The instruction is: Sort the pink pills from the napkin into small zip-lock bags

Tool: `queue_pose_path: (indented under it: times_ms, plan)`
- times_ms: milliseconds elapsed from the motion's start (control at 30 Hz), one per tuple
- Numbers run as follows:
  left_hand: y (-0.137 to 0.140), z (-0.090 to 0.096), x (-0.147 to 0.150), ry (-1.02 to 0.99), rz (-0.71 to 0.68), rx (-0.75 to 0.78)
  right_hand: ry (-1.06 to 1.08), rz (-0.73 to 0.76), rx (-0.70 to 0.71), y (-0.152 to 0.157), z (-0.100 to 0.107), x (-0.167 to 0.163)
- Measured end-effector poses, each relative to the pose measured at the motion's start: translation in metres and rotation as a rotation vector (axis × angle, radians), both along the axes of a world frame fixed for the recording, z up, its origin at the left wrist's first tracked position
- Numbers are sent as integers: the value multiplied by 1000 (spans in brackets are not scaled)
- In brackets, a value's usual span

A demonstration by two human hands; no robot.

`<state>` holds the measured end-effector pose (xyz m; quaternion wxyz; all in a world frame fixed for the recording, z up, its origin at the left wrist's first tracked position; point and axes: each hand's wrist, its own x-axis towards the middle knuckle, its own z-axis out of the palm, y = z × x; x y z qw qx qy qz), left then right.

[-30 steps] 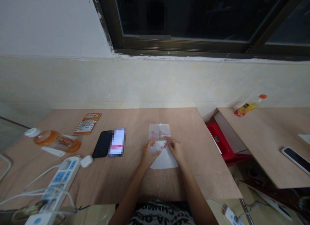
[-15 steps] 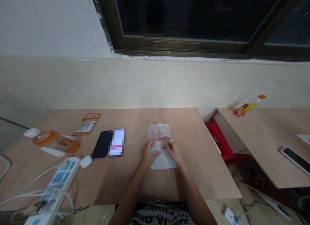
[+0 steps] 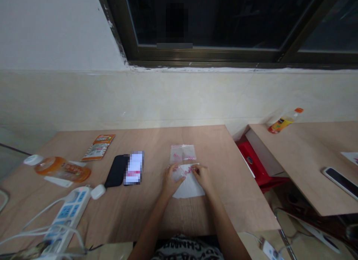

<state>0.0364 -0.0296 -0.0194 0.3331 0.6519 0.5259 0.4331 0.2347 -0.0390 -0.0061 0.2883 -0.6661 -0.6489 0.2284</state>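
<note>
A sheet of white paper [image 3: 190, 190] lies on the table in front of me, with a small clear plastic bag [image 3: 179, 173] with pink bits on top. My left hand [image 3: 170, 181] holds the bag at its left side, thumb stretched across the lower part. Fingertips of my right hand [image 3: 203, 177] are pinched together at the paper's upper right, beside small pink-red pieces [image 3: 188, 171]. What lies between those fingertips is too small to make out. Just beyond both hands, clear bags [image 3: 183, 153] with pink bits lie flat side by side.
Left of my hands are a lit phone [image 3: 134, 168], a black phone-shaped slab [image 3: 116, 171], a white case [image 3: 98, 192], an orange packet [image 3: 98, 147], a lying drink bottle [image 3: 63, 168] and a power strip [image 3: 67, 215] with cables. A second table [image 3: 304, 159] stands right, past a gap.
My right hand has shifted slightly, showing more of the pink-red pieces beside its fingertips. The left hand keeps its hold on the bag. The whole view has tilted a little.
</note>
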Motion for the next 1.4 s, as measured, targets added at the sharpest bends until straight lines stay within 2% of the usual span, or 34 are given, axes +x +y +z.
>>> queue_pose_path:
  times_ms: [400,600,800,1067,1300,1400]
  plan:
    - [1,-2,1,-28,19,0,-33,25,-18,2,5,0]
    - [0,-4,0,24,-6,-9,-17,29,-20,3,4,0]
    - [-2,1,0,37,-5,35,-24,38,-7,4,2,1]
    - [-1,8,-5,-199,24,-50,-14,16,0,4,1,1]
    - [-1,11,-8,-308,22,-94,269,-66,23,5,-4,-5]
    - [-1,11,-7,-362,35,-115,402,-40,21,6,-3,-12]
